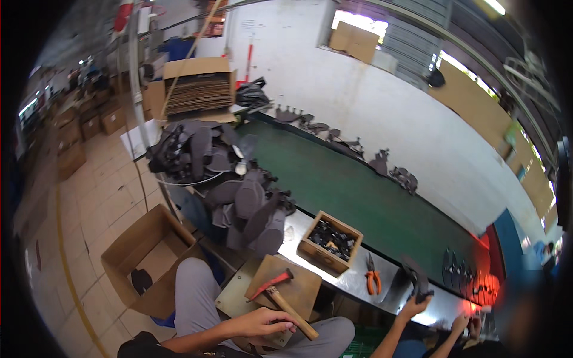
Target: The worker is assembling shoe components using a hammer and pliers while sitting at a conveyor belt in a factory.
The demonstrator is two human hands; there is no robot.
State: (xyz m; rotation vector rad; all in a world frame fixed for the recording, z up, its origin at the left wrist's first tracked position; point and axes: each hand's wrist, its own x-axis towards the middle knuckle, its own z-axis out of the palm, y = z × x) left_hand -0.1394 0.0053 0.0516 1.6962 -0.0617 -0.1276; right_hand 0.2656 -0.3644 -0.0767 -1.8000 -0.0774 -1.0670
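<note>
My left hand [265, 323] hovers over my lap with loosely bent fingers and nothing visible in it. Its fingertips are beside the wooden handle of a hammer [292, 312]. The hammer's red head lies on a brown block [307, 287] between my knees. Off to the right, my right hand [415, 306] grips a dark grey shoe sole [416, 277] above the metal ledge. Orange-handled pliers [373, 276] lie left of that sole. A wooden box [311, 243] of small dark parts stands on the ledge ahead.
Dark grey soles [250, 194] are heaped at the left. A green conveyor belt [334, 188] runs beyond the ledge, with several soles along its far side. An open carton [128, 241] stands by my left knee. A co-worker's hands [461, 325] are close on the right.
</note>
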